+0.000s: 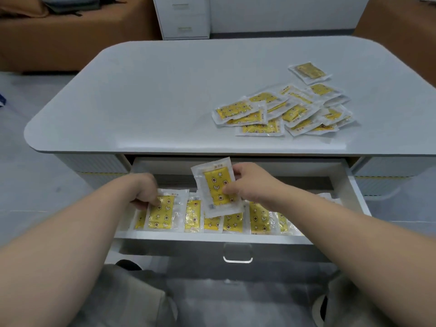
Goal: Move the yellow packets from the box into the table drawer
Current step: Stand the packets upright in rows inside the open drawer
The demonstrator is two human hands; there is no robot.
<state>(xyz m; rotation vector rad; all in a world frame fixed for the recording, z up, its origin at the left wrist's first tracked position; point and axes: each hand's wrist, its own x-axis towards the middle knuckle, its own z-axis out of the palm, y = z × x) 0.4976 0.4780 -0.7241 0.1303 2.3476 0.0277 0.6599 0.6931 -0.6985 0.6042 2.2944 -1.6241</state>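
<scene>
The white table drawer (212, 238) stands pulled open below the tabletop. Several yellow packets lie in a row inside it (259, 219). My left hand (144, 192) reaches into the drawer's left side and pinches the top of a yellow packet (162, 214) standing against the row. My right hand (250, 182) holds another yellow packet (215, 187) upright above the middle of the drawer, thumb on its front. A loose pile of several yellow packets (287, 112) lies on the right part of the tabletop. No box is in view.
The pale grey table (153, 90) has rounded corners. A clear handle (237, 253) hangs on the drawer front. A white cabinet (181, 17) stands behind the table, with brown sofas (59, 36) at left and right. My knees are below the drawer.
</scene>
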